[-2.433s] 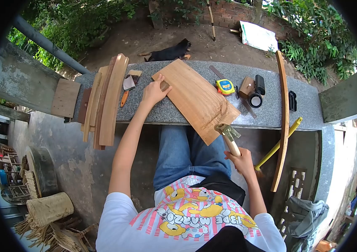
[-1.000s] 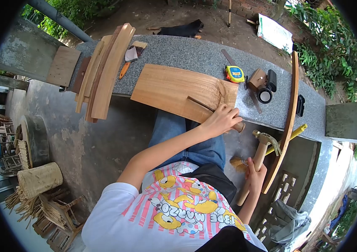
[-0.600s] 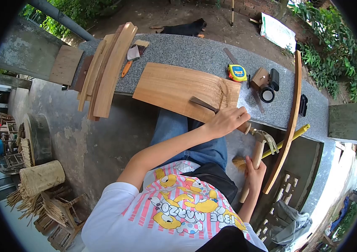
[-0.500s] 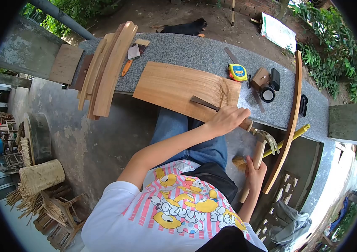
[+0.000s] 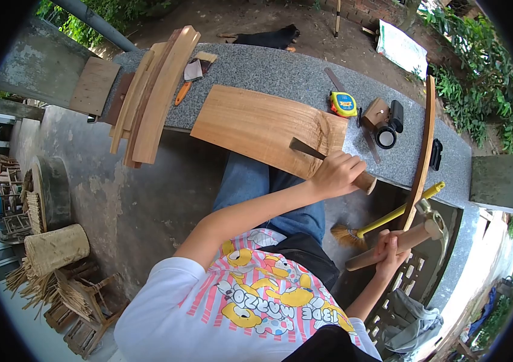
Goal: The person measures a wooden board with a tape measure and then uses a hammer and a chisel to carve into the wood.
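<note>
At centre a chisel (image 5: pixel 306 148) is gripped by left fingers (image 5: pixel 353 163), lower right a hammer (image 5: pixel 412 238) by right fingers (image 5: pixel 384 241); a woven drum (image 5: pixel 56 246) is seen lower left.

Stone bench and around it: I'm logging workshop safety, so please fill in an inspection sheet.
Surface: speckled grey bench.
Job's things: wooden board overhanging the near edge; chisel blade over it, contact unclear; hammer.
Clutter: stacked wood strips, orange-handled tool, tape measure.
Hands: left hand grips the chisel; right hand grips the hammer.
Cables: nothing seen.
Surroundings: dog lying beyond the bench; yellow-handled broom at the near side.
</note>
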A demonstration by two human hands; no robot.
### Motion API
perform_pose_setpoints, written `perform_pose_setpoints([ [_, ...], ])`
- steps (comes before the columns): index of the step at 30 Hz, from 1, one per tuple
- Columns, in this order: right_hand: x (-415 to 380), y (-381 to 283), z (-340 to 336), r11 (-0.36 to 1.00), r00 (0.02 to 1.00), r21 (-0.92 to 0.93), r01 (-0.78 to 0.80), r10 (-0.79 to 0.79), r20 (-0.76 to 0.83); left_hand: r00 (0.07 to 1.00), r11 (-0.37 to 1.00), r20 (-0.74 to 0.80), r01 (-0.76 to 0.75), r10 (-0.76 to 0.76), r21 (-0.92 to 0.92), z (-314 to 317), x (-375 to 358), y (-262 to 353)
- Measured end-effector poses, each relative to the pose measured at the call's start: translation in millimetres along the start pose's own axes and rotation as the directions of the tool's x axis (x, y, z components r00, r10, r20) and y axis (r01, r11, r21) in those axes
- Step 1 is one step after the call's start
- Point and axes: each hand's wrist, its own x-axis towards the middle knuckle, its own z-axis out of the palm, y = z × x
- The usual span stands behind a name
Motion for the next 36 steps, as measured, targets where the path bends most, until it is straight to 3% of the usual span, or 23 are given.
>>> perform_pose_setpoints([
  [3,13.0,-17.5,-1.4,0.992,0.992,0.028,0.122,-0.122,-0.027,0.996,0.995,0.003,0.087,-0.087,-0.055,2.2,3.4,-6.3],
  [8,29.5,0.5,-8.1,0.962,0.961,-0.018,0.273,-0.274,-0.034,0.995,0.996,-0.048,0.084,-0.086,-0.040,4.6,1.0,-10.2],
  [10,24.0,8.1,5.4,0.997,0.996,0.060,-0.055,0.059,-0.072,0.995,0.995,-0.054,0.085,-0.087,-0.044,2.8,1.8,-10.1],
  [12,18.8,19.4,27.0,0.964,0.963,0.046,-0.262,0.264,-0.049,0.995,0.993,-0.041,0.087,-0.091,-0.075,-1.0,5.0,-10.4],
  [14,14.0,37.5,31.5,0.891,0.923,-0.268,-0.368,0.384,0.009,0.997,0.996,-0.040,0.069,-0.071,-0.050,1.9,1.8,-15.3],
  [16,11.7,39.8,30.7,0.867,0.912,-0.333,-0.370,0.407,0.046,0.997,0.998,-0.044,0.062,-0.062,-0.012,-0.5,-1.0,-22.0],
  [18,11.4,31.6,30.0,0.908,0.947,-0.288,-0.305,0.321,0.012,0.997,0.999,-0.046,0.054,-0.054,-0.008,-5.9,-6.1,-29.6],
  [22,19.8,9.8,32.3,0.976,0.976,0.001,-0.219,0.219,-0.002,0.997,0.998,-0.038,0.060,-0.060,-0.015,-13.8,-3.3,-31.1],
  [25,24.8,13.9,53.6,0.962,0.962,-0.011,-0.273,0.273,0.012,0.992,0.992,-0.007,0.124,-0.125,-0.036,-18.4,-2.9,-29.3],
  [28,28.2,31.2,61.1,0.863,0.895,-0.367,-0.347,0.422,0.146,0.990,0.990,-0.020,0.141,-0.141,-0.032,-26.5,-5.0,-35.1],
  [29,30.9,34.2,61.3,0.832,0.902,-0.443,-0.336,0.419,0.103,0.991,0.991,-0.025,0.131,-0.132,-0.023,-33.5,-7.6,-40.9],
  [32,40.0,19.3,61.6,0.858,0.935,-0.448,-0.251,0.335,0.117,0.991,0.991,-0.047,0.129,-0.128,0.019,-46.9,-15.8,-56.4],
  [36,41.1,-1.4,86.7,0.970,0.967,-0.123,-0.210,0.225,0.120,0.989,0.991,-0.058,0.135,-0.134,0.024,-62.8,-15.1,-65.5],
])
